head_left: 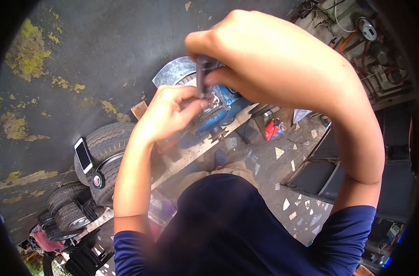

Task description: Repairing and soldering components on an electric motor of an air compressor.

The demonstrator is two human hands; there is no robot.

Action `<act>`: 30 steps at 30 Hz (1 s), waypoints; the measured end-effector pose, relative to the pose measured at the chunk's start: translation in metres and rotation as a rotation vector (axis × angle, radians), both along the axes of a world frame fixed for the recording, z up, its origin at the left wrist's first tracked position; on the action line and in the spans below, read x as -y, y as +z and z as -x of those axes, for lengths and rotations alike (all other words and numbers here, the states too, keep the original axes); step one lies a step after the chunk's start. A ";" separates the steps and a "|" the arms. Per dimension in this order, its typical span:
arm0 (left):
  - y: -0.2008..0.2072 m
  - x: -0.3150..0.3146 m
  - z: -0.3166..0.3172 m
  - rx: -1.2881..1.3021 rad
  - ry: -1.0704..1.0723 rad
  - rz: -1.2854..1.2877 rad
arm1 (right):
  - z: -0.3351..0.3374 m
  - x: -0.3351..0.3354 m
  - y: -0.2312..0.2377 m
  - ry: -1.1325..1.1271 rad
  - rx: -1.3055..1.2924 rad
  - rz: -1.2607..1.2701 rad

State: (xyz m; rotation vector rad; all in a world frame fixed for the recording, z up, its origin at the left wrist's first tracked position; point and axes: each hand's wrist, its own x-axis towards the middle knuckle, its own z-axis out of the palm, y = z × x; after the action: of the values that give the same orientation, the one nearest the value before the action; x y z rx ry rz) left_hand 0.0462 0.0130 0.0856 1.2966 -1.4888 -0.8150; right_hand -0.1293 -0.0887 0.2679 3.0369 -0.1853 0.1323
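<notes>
My right hand (269, 60) is raised close to the camera, fist closed around the dark handle of a tool (203, 76) that points down. My left hand (170, 112) sits just below it, fingers pinched at the tool's lower end against a blue machine part (228, 103). A round grey metal disc (175, 72) shows behind the hands. What the left fingers pinch is hidden.
Several tyres (106, 156) lie stacked at the left, with a white phone (83, 155) and a small round tin (97, 180) on them. A wooden plank (195, 154) runs under the machine. Tools and cables (356, 32) fill the upper right. Debris litters the ground at the right.
</notes>
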 end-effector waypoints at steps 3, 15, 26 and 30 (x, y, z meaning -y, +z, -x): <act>0.006 -0.011 0.022 -0.218 0.169 -0.094 | -0.006 -0.016 0.005 -0.109 -0.074 0.052; 0.007 -0.007 0.026 -0.186 0.119 0.054 | -0.008 -0.024 0.019 -0.156 -0.270 0.101; -0.025 -0.006 0.022 -0.183 0.222 0.005 | 0.007 0.001 -0.013 0.159 0.189 0.151; -0.016 -0.006 0.009 0.142 0.044 0.012 | 0.003 -0.012 0.004 0.001 0.044 0.155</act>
State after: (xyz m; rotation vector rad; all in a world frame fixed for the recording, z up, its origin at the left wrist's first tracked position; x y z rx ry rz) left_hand 0.0376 0.0186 0.0693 1.3980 -1.5684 -0.6963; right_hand -0.1327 -0.0768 0.2719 2.8816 -0.1678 0.2040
